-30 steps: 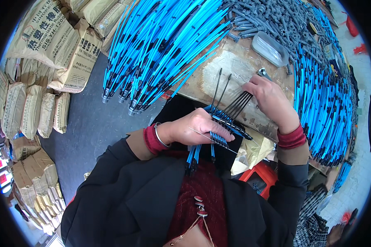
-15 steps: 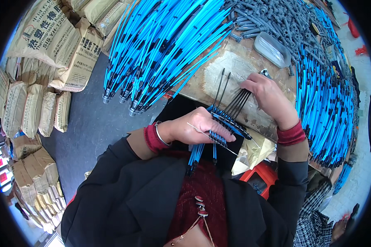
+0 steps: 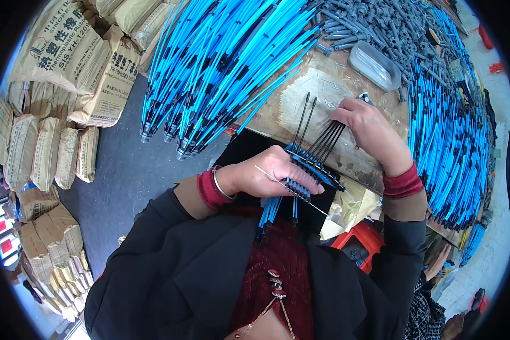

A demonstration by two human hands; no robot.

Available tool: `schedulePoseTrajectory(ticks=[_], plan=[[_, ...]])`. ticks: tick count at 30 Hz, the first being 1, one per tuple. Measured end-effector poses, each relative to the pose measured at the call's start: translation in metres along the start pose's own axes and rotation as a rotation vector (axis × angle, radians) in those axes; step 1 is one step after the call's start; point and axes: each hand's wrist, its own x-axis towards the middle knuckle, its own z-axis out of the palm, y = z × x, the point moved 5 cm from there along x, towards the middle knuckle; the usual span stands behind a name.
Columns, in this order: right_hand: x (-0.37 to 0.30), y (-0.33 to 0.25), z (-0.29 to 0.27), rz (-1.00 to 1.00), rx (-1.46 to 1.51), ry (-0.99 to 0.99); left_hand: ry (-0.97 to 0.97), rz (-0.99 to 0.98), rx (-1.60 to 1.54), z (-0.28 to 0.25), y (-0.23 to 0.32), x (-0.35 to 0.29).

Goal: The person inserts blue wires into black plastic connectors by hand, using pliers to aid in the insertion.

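Observation:
My left hand (image 3: 275, 171) is closed around a bundle of thin blue and black rods (image 3: 272, 209) with black joints, looking like umbrella ribs. A thin white strand (image 3: 266, 172) runs across the fingers of this hand. From the bundle, several black rods (image 3: 327, 141) fan up to my right hand (image 3: 368, 127), which pinches their far ends together. Two other black rods (image 3: 305, 119) stand apart to the left, outside the right hand's grip. The exact hold of the right fingertips is partly hidden.
A large heap of blue rod assemblies (image 3: 226, 68) lies at the far left of the wooden table (image 3: 272, 113). Grey plastic parts (image 3: 374, 25) pile up behind a clear tray (image 3: 375, 67). More blue rods (image 3: 447, 153) cover the right side. Paper sacks (image 3: 56, 51) are stacked at left; a red bin (image 3: 364, 241) sits below.
The hands and rods stay almost in place, with only a slight shift of view. At the lower right, a person in patterned clothing has moved lower.

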Motion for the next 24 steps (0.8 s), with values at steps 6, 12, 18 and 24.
schedulePoseTrajectory(ticks=[6,12,18,24], plan=[[0.0005,-0.0003,0.0007,0.003,-0.015,0.0,-0.001,-0.027,-0.057,0.0002,-0.0003,0.0],[-0.0012,0.0,-0.0006,-0.006,0.005,0.018,-0.04,-0.078,-0.056,-0.0005,0.0,0.0004],[-0.0024,0.0016,-0.0013,-0.024,0.01,0.039,-0.066,-0.124,-0.026,-0.0013,0.0029,0.0024],[-0.003,0.0036,0.0034,-0.019,-0.03,0.034,-0.035,-0.124,-0.081,0.0001,-0.0022,0.0022]])
